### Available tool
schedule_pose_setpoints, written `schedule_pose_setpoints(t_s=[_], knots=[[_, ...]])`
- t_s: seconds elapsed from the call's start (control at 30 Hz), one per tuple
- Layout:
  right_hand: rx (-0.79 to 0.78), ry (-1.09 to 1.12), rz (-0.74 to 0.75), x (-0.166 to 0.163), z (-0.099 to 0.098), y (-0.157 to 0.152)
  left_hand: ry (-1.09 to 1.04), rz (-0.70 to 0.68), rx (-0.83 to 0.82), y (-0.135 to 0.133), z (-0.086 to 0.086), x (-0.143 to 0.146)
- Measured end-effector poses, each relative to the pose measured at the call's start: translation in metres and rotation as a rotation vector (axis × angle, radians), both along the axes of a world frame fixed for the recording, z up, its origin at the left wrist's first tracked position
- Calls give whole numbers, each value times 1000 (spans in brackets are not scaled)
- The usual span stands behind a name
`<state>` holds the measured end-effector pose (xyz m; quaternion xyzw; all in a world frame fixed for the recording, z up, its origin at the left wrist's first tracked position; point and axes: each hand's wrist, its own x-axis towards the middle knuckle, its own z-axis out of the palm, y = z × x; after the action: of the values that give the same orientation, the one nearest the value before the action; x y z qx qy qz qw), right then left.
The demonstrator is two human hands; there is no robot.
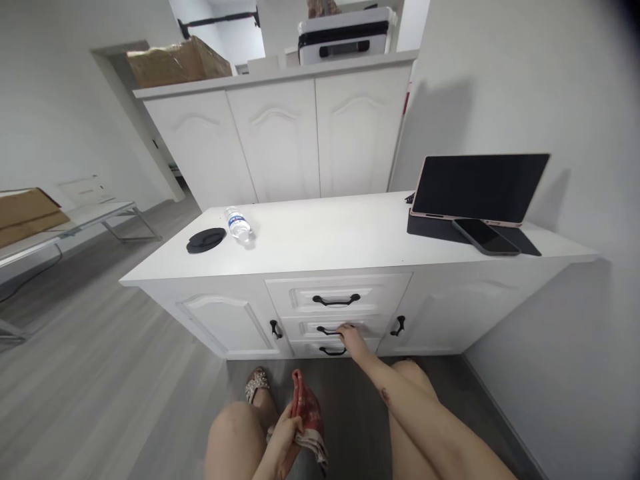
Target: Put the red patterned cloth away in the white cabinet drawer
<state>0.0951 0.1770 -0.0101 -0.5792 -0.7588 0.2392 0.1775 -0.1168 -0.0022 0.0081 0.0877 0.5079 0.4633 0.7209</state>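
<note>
My right hand (353,340) reaches down to the middle drawer (305,329) of a white cabinet (320,243), its fingers curled round the black handle (327,331). The drawer looks closed. My left hand (285,440) hangs low by my left knee and grips a red and white cloth (307,413). A top drawer (336,295) and a bottom drawer with a black handle (333,351) sit above and below the middle one.
On the cabinet top lie a water bottle (239,225), a black round lid (205,239), a propped tablet (477,187) and a phone (485,236). Taller white cupboards (280,137) stand behind. A wall is to the right, a low table (65,223) to the left.
</note>
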Motion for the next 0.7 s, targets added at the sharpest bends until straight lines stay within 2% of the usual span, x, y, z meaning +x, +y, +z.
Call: schedule_pose_setpoints(t_s=[0.17,0.33,0.43,0.57,0.7], knots=[[71,93,-59,-16,3,-44,7,-16,19,0,4,9],[-113,243,-49,-20,1,-93,0,-25,27,2,10,16],[-142,315,-45,-15,0,-118,17,-40,43,4,14,21],[-180,350,1,-7,-2,-139,15,-46,66,4,16,28],[-190,343,2,-1,-3,-148,-27,-78,134,3,17,32]])
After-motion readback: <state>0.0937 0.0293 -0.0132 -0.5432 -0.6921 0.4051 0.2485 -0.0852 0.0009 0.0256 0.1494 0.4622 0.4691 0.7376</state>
